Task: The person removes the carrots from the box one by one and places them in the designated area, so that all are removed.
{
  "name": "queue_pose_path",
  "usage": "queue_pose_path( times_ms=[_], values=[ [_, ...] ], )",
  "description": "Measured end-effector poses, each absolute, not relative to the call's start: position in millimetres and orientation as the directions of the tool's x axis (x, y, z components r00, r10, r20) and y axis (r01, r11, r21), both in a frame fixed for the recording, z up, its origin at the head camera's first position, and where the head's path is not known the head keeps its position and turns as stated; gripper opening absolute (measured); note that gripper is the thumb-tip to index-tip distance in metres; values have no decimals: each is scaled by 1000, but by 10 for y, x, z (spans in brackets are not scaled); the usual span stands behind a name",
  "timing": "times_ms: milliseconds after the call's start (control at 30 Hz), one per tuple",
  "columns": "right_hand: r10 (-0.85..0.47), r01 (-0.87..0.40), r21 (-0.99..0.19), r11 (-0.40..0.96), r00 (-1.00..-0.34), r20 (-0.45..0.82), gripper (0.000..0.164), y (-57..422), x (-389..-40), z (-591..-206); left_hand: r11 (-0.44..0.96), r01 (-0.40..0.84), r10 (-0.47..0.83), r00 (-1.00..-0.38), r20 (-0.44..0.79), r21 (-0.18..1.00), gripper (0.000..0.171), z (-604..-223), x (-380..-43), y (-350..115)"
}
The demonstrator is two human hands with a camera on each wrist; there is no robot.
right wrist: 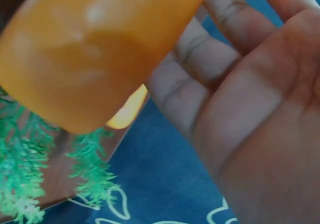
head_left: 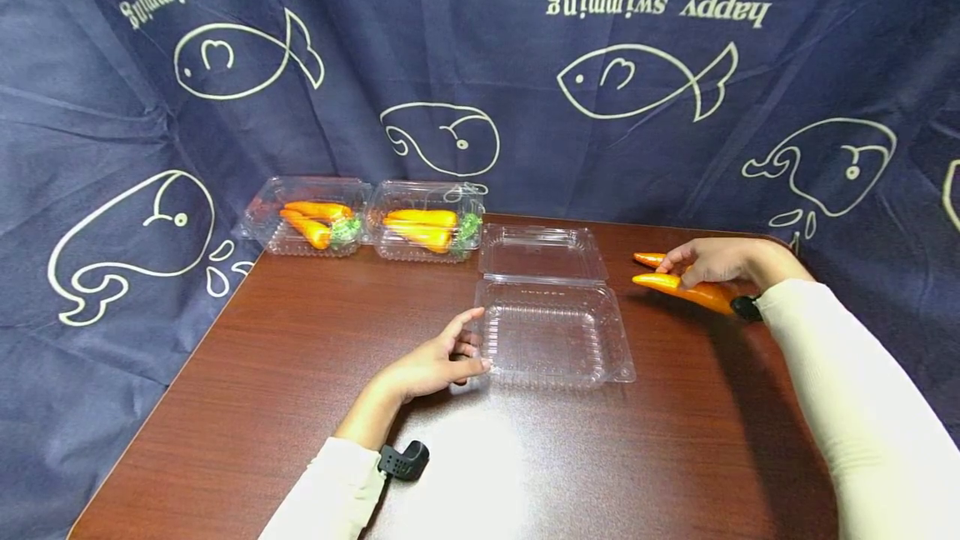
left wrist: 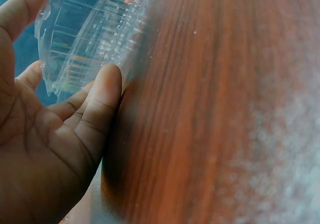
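Observation:
At the right, my right hand (head_left: 718, 261) grips an orange carrot (head_left: 703, 295), thumb and fingers around its upper part. This carrot (right wrist: 95, 54) fills the upper left of the right wrist view, close to my curled fingers, with green leaves (right wrist: 22, 159) below it. A second carrot (head_left: 647, 258) lies just behind, partly hidden by my hand. My left hand (head_left: 431, 367) rests at the left edge of an opened clear plastic clamshell box (head_left: 618, 332), fingers spread. In the left wrist view, the thumb (left wrist: 106, 87) lies against the box wall.
The box's lid (head_left: 542, 255) lies folded back toward the curtain. Two closed clear boxes, one at the far left (head_left: 281, 244) and one beside it (head_left: 382, 247), hold carrots with green tops. A dark blue fish-print curtain (head_left: 450, 40) hangs behind the brown table (head_left: 285, 357).

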State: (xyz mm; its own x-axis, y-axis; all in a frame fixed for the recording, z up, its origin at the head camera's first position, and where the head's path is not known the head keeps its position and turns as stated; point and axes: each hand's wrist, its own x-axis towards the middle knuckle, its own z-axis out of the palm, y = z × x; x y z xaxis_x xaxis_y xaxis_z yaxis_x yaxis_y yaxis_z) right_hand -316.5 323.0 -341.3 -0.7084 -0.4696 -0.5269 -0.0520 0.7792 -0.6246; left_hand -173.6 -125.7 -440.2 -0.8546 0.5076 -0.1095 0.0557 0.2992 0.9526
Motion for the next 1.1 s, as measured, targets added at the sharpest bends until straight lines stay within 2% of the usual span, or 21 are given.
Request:
queue_pose_path(
  times_ms=[267, 600, 867, 1100],
  values=[
    [-440, -73, -593, 802, -744, -504, 47, 3335, -3213, -3556, 269, 52, 518, -849, -99, 962, 79, -4419, -1734, -1256],
    [-469, -191, -554, 811, -777, -420, 43, 3382, -3216, -3646, 289, 48, 514, -850, -113, 956, 80, -4394, -1738, -1266],
    [-524, -289, -513, 808, -749, -404, 38, 3375, -3211, -3691, 284, 41, 508, -853, -115, 958, 81, -4392, -1746, -1261],
    [-494, -262, -505, 822, -768, -407, 42, 3395, -3224, -3710, 305, 57, 507, -855, -111, 951, 81, -4405, -1747, -1266]
  ],
)
